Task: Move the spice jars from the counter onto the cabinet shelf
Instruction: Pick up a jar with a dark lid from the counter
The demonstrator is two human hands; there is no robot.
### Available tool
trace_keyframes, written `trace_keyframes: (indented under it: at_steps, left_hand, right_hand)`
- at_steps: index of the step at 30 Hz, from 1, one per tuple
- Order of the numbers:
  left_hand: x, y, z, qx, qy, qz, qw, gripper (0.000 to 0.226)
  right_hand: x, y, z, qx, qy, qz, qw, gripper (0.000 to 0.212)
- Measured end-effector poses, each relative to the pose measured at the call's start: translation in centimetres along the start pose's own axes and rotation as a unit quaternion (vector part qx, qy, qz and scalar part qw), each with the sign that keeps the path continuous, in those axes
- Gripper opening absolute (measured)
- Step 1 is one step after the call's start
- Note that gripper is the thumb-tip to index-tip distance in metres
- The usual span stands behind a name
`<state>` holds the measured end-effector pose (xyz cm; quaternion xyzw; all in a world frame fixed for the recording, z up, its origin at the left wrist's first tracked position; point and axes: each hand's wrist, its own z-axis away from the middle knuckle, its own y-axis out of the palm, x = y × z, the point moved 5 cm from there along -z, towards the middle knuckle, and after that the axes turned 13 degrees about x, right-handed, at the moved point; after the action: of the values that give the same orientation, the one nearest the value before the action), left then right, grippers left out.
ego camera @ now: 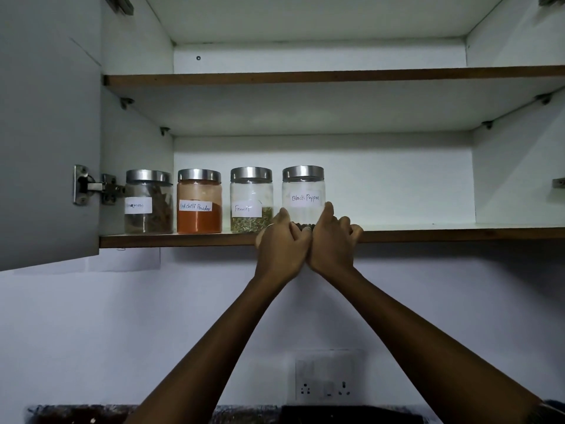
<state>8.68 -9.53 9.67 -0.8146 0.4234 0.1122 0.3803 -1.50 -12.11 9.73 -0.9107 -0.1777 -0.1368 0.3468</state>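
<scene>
Several glass spice jars with steel lids stand in a row on the lower cabinet shelf (443,234). From left to right they are cinnamon (149,203), red chilli powder (199,206), fennel (251,200) and black pepper (303,191). The black pepper jar stands upright at the right end of the row. My left hand (281,243) and my right hand (331,240) reach up side by side to its base. Their thumbs press its lower sides and the fingers curl in front, hiding the bottom of the jar.
The open grey cabinet door (49,133) hangs at the left on its hinge. The upper shelf (336,76) is above. The lower shelf runs on to the right of the black pepper jar. A wall socket (325,384) and a dark counter strip (244,414) lie below.
</scene>
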Motion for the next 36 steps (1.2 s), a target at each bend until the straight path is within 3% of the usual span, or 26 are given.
trace_keyframes:
  at_steps: [5,12,15,20,26,32,36]
  left_hand:
    - [-0.1,0.8,-0.2,0.005,-0.024,-0.049,0.999,0.041]
    - [0.1,1.5,-0.3,0.02,-0.04,-0.067,0.997,0.054]
    - [0.4,1.6,-0.3,0.013,-0.027,-0.063,0.998,0.05]
    - [0.9,1.9,0.8,0.015,0.008,-0.037,0.999,0.065]
    - [1.7,2.6,4.3,0.042,0.081,-0.058,0.994,0.072]
    - [3.0,3.2,11.3,0.086,0.147,-0.061,0.984,0.063]
    - [6.2,3.7,18.2,0.116,0.113,-0.052,0.985,0.056]
  right_hand:
    - [0.1,-0.1,-0.2,0.039,0.027,0.004,0.999,0.042]
    - [-0.1,0.0,0.0,0.045,0.034,0.026,0.998,0.034]
    - [-0.2,0.0,0.1,0.033,0.027,0.013,0.999,0.042]
    - [-0.8,0.1,1.3,0.025,-0.038,0.015,0.999,0.087]
    - [-1.5,0.8,5.5,0.04,-0.103,0.053,0.992,0.085]
    - [-2.2,2.5,13.6,0.053,-0.14,-0.042,0.988,0.069]
    - [-2.4,4.9,19.8,0.096,-0.132,-0.072,0.984,0.066]
